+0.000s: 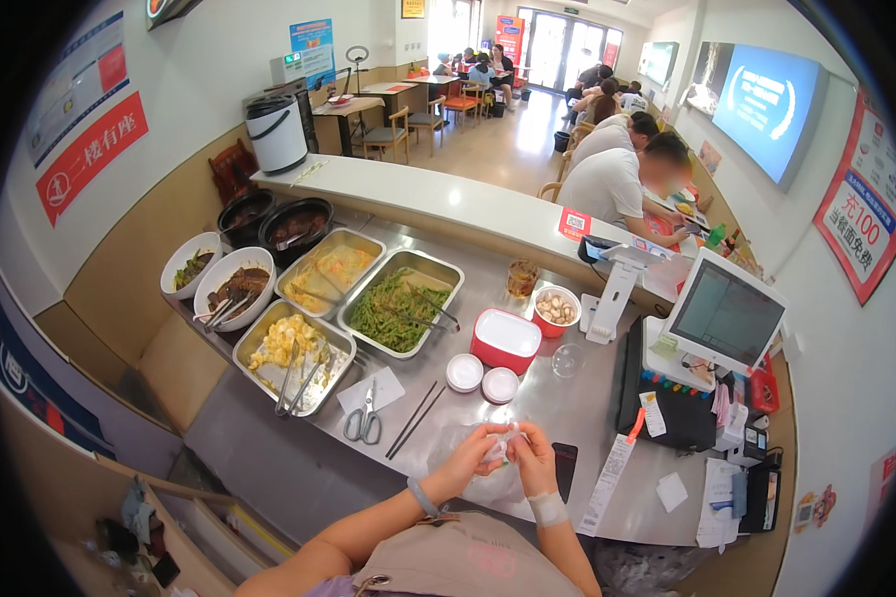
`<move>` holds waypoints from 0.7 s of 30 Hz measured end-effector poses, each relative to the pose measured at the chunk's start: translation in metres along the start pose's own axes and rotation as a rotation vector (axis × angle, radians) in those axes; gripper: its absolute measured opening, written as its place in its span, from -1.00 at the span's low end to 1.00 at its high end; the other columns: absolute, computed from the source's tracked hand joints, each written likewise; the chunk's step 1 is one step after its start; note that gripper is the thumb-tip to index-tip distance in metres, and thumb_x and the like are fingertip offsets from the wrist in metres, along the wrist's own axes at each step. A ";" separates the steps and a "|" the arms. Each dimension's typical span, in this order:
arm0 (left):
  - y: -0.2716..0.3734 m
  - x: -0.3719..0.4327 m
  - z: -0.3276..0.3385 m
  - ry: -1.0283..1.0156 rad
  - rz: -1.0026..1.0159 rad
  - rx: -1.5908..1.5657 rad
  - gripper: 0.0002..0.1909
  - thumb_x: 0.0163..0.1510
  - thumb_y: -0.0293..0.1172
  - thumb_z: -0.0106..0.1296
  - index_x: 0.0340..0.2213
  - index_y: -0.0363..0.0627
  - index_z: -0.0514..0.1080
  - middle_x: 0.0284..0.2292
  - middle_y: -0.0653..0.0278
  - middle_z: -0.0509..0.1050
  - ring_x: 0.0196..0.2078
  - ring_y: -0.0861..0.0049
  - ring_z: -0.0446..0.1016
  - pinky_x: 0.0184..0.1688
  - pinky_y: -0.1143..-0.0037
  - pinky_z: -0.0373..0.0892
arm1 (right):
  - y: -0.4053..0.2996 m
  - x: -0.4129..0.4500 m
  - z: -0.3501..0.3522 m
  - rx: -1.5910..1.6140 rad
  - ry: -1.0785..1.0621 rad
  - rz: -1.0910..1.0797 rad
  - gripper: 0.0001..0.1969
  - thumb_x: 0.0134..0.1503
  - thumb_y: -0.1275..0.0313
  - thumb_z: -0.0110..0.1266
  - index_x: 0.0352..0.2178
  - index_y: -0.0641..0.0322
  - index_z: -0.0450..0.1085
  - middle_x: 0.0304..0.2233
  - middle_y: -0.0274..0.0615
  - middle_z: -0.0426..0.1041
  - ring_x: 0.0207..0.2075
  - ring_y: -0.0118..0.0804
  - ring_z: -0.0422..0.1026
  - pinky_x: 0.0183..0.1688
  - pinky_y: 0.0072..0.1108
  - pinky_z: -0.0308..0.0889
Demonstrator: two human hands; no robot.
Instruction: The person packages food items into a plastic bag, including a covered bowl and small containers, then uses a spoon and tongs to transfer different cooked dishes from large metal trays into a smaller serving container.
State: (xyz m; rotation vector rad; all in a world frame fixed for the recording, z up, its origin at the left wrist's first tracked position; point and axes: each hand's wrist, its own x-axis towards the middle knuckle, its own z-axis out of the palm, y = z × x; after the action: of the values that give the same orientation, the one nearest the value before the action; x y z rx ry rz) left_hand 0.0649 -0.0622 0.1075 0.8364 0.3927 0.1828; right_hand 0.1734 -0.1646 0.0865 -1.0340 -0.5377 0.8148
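At the counter's front edge, my left hand (479,457) and my right hand (532,457) meet, pinching the gathered top of a clear plastic bag (455,440). Its thin film spreads over the steel counter beneath them; what it holds is hidden. A smartphone (565,470) lies just right of my right hand. To the left are black chopsticks (416,419) and grey-handled scissors (366,422), the blades resting on a white sheet (388,386). Beyond my hands sit two small lidded round tubs (464,372) and a red container with a white lid (506,339).
Steel trays of scrambled egg (291,343) and green beans (399,313), with tongs, stand left, near bowls (235,291) and black pots (296,224). A cup of brown liquid (523,277) is further back. A till screen (724,310) and long receipt (608,485) are right. Diners (612,179) sit beyond the ledge.
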 end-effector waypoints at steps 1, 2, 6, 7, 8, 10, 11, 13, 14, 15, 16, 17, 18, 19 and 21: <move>0.002 -0.001 -0.001 0.003 -0.002 0.004 -0.68 0.14 -0.30 -0.23 -0.06 -0.05 0.17 -0.58 0.51 0.22 -0.61 0.84 0.08 -0.59 0.74 0.00 | -0.003 -0.002 0.006 -0.141 0.012 -0.038 -0.86 0.14 0.52 -0.12 -0.25 0.26 0.30 -0.46 -0.36 0.33 -0.46 -0.57 0.27 -0.39 -0.75 0.17; 0.003 -0.001 -0.002 -0.025 -0.008 0.096 -0.61 0.15 -0.29 -0.20 0.01 -0.04 0.14 -0.57 0.51 0.24 -0.60 0.84 0.10 -0.58 0.76 0.01 | -0.004 -0.003 0.009 -0.282 0.025 -0.076 -0.85 0.12 0.55 -0.11 -0.25 0.29 0.31 -0.45 -0.36 0.34 -0.43 -0.59 0.29 -0.38 -0.77 0.17; 0.005 0.011 -0.008 -0.171 -0.059 0.222 -0.54 0.14 -0.27 -0.13 0.08 -0.03 0.16 -0.52 0.52 0.29 -0.60 0.86 0.09 -0.57 0.81 0.02 | -0.004 -0.001 0.003 -0.308 -0.022 -0.105 -0.87 0.10 0.57 -0.09 -0.27 0.29 0.30 -0.39 -0.34 0.36 -0.36 -0.60 0.32 -0.34 -0.78 0.20; 0.006 0.011 -0.005 -0.171 -0.061 0.222 -0.54 0.14 -0.27 -0.13 0.08 -0.03 0.16 -0.52 0.52 0.29 -0.60 0.86 0.09 -0.57 0.81 0.02 | -0.013 -0.001 0.009 -0.219 -0.011 -0.097 -0.88 0.09 0.58 -0.08 -0.29 0.30 0.30 -0.38 -0.34 0.37 -0.37 -0.60 0.33 -0.31 -0.77 0.22; 0.007 0.010 0.000 -0.136 -0.046 0.232 -0.57 0.15 -0.27 -0.15 0.04 -0.09 0.21 -0.47 0.49 0.33 -0.56 0.86 0.15 -0.52 0.81 0.10 | -0.018 0.000 0.012 -0.129 -0.001 -0.088 -0.90 0.08 0.59 -0.07 -0.32 0.30 0.30 -0.37 -0.34 0.38 -0.37 -0.60 0.33 -0.29 -0.76 0.24; 0.005 0.013 0.007 -0.101 -0.025 0.247 -0.60 0.16 -0.26 -0.16 0.00 -0.15 0.27 -0.42 0.46 0.37 -0.51 0.86 0.21 -0.48 0.81 0.17 | -0.011 -0.003 0.003 -0.143 0.035 -0.074 -0.90 0.07 0.60 -0.05 -0.33 0.29 0.28 -0.37 -0.35 0.37 -0.36 -0.59 0.33 -0.28 -0.76 0.24; -0.003 0.019 0.006 -0.048 0.106 0.313 -0.61 0.17 -0.30 -0.18 0.00 -0.17 0.26 -0.37 0.42 0.40 -0.43 0.83 0.27 -0.40 0.77 0.23 | -0.008 -0.004 0.001 -0.157 0.072 -0.056 -0.90 0.06 0.62 -0.04 -0.34 0.29 0.27 -0.37 -0.36 0.36 -0.34 -0.59 0.32 -0.27 -0.76 0.24; -0.009 0.020 0.007 0.007 0.238 0.371 -0.62 0.17 -0.33 -0.19 0.00 -0.20 0.26 -0.32 0.37 0.43 -0.35 0.80 0.33 -0.31 0.73 0.29 | -0.011 -0.009 0.008 -0.174 0.104 -0.087 -0.89 0.05 0.61 -0.02 -0.35 0.29 0.26 -0.35 -0.33 0.34 -0.32 -0.58 0.32 -0.24 -0.74 0.23; -0.009 0.018 0.006 -0.015 0.313 0.419 -0.62 0.17 -0.35 -0.19 0.00 -0.22 0.25 -0.23 0.32 0.41 -0.27 0.76 0.34 -0.21 0.70 0.29 | -0.010 -0.010 0.014 -0.188 0.136 -0.117 -0.88 0.03 0.61 0.01 -0.37 0.29 0.25 -0.33 -0.31 0.33 -0.30 -0.57 0.31 -0.20 -0.72 0.22; -0.008 0.016 0.005 -0.043 0.387 0.470 -0.62 0.17 -0.36 -0.19 0.00 -0.25 0.25 -0.15 0.27 0.40 -0.20 0.72 0.34 -0.12 0.67 0.29 | -0.005 -0.010 0.019 -0.187 0.137 -0.120 -0.88 0.03 0.61 0.01 -0.37 0.29 0.25 -0.33 -0.31 0.33 -0.30 -0.57 0.31 -0.20 -0.72 0.22; -0.008 0.014 0.002 -0.045 0.388 0.472 -0.62 0.17 -0.36 -0.19 0.00 -0.25 0.25 -0.15 0.27 0.40 -0.20 0.72 0.34 -0.12 0.67 0.29 | 0.002 -0.008 0.025 -0.182 0.107 -0.158 -0.88 0.02 0.59 0.03 -0.38 0.28 0.25 -0.32 -0.31 0.31 -0.29 -0.57 0.30 -0.21 -0.73 0.21; -0.009 0.012 -0.003 0.034 0.402 0.497 -0.62 0.17 -0.36 -0.18 -0.01 -0.27 0.26 -0.13 0.26 0.40 -0.20 0.73 0.34 -0.13 0.67 0.29 | 0.008 -0.005 0.028 -0.178 0.077 -0.197 -0.87 0.01 0.58 0.05 -0.40 0.27 0.24 -0.30 -0.31 0.30 -0.27 -0.56 0.28 -0.22 -0.74 0.19; -0.009 0.009 -0.008 0.116 0.412 0.524 -0.63 0.16 -0.37 -0.18 -0.02 -0.28 0.27 -0.12 0.25 0.39 -0.21 0.73 0.34 -0.14 0.67 0.30 | 0.013 -0.002 0.030 -0.185 0.036 -0.219 -0.85 0.00 0.57 0.07 -0.41 0.26 0.24 -0.27 -0.30 0.28 -0.30 -0.56 0.27 -0.21 -0.73 0.19; -0.008 0.006 -0.011 0.116 0.410 0.530 -0.63 0.16 -0.37 -0.18 -0.02 -0.28 0.27 -0.12 0.25 0.39 -0.21 0.73 0.34 -0.14 0.67 0.30 | 0.018 0.000 0.030 -0.179 0.038 -0.220 -0.85 0.00 0.57 0.07 -0.41 0.26 0.24 -0.27 -0.30 0.28 -0.30 -0.56 0.27 -0.21 -0.73 0.19; -0.006 0.003 -0.017 0.153 0.394 0.409 -0.64 0.16 -0.37 -0.17 -0.05 -0.31 0.29 -0.10 0.25 0.38 -0.24 0.74 0.35 -0.16 0.68 0.31 | 0.022 0.004 0.031 -0.376 -0.019 -0.253 -0.83 -0.03 0.56 0.11 -0.40 0.27 0.26 -0.34 -0.32 0.30 -0.28 -0.55 0.29 -0.18 -0.72 0.20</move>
State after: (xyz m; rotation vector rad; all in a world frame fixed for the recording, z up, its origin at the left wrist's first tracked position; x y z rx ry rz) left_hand 0.0608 -0.0535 0.0920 1.3060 0.4116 0.5473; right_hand 0.1462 -0.1387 0.0802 -1.2701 -0.8416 0.5085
